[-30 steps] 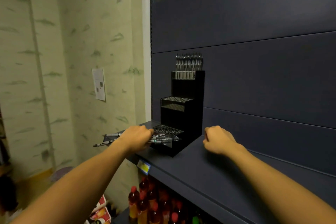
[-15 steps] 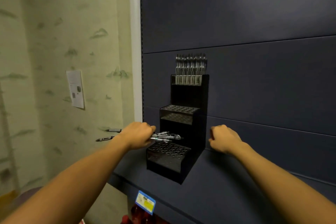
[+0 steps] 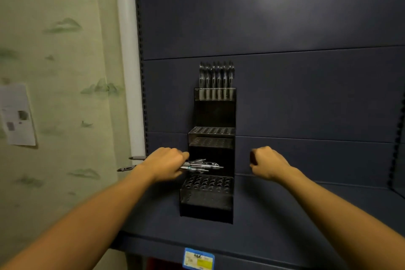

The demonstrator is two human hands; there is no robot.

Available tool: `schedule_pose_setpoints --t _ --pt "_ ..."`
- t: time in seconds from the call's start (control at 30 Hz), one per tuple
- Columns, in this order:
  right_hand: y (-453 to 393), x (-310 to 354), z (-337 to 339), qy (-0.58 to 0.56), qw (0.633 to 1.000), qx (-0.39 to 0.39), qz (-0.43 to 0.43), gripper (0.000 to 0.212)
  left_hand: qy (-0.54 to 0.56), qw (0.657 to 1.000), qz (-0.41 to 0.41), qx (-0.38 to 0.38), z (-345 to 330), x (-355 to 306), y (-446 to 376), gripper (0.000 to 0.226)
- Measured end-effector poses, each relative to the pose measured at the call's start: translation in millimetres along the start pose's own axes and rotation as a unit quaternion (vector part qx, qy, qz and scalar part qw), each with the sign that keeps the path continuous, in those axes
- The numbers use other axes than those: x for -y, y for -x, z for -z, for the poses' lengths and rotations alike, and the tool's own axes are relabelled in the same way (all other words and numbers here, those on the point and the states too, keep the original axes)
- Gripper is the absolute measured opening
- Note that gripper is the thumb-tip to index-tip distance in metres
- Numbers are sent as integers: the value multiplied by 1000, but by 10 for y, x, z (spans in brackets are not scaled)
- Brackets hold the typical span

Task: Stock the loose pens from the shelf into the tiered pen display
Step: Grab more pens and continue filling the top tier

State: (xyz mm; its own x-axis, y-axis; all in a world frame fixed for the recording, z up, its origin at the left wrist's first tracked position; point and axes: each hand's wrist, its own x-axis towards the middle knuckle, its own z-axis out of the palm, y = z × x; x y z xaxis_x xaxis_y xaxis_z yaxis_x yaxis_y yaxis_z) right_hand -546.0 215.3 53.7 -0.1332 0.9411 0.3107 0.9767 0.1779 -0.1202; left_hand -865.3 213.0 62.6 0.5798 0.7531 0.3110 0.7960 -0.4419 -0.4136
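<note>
Standing on the dark shelf (image 3: 306,208) against its back panel, the tiered pen display (image 3: 210,201) carries upright pens (image 3: 216,76) only in its top tier. The left hand (image 3: 164,165) grips a bundle of loose pens (image 3: 202,165) horizontally above the bottom tier's vacant holes. The right hand (image 3: 268,163), fingers curled on nothing, hovers beside the display's right edge over bare shelf.

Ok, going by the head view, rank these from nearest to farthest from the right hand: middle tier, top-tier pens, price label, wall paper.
From the right hand:
1. Middle tier, just up-left.
2. Top-tier pens, higher, left.
3. Price label, below on the shelf edge; close to 2, hard to call.
4. Wall paper, far left.
</note>
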Motion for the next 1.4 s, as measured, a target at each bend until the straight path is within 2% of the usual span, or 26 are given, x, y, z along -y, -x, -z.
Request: schedule_pose_setpoints --t 0.1,0.23,0.4,0.5,0.67,0.97,1.07,1.2,1.3,1.4 --pt "82 165 34 4 999 -21 -25 8 13 999 -45 -10 -10 88 15 18" --pt "228 376 63 -7 999 -29 -12 4 26 997 -70 -33 19 166 -4 18" --pt "386 682 177 -105 993 -32 32 25 30 994 -97 -46 -6 179 -54 18" --pt "405 870 241 -162 986 6 46 32 36 993 -99 -57 -10 173 -103 17" --pt "386 1030 225 -204 977 35 44 19 41 992 -105 -57 4 162 -167 19" --pt "371 892 277 -343 939 -34 13 11 61 992 -87 -68 -19 240 -137 19" --pt "362 712 341 -412 909 -66 -11 11 69 994 -57 -65 -127 383 -47 19" --pt "347 508 458 -533 839 -102 -30 5 71 995 -13 -69 -195 593 37 15" --pt "288 490 526 -628 770 -105 -22 6 88 989 4 -115 -166 700 3 17" --pt "234 551 600 -704 705 -87 -7 10 158 970 34 -183 -126 775 -71 17"
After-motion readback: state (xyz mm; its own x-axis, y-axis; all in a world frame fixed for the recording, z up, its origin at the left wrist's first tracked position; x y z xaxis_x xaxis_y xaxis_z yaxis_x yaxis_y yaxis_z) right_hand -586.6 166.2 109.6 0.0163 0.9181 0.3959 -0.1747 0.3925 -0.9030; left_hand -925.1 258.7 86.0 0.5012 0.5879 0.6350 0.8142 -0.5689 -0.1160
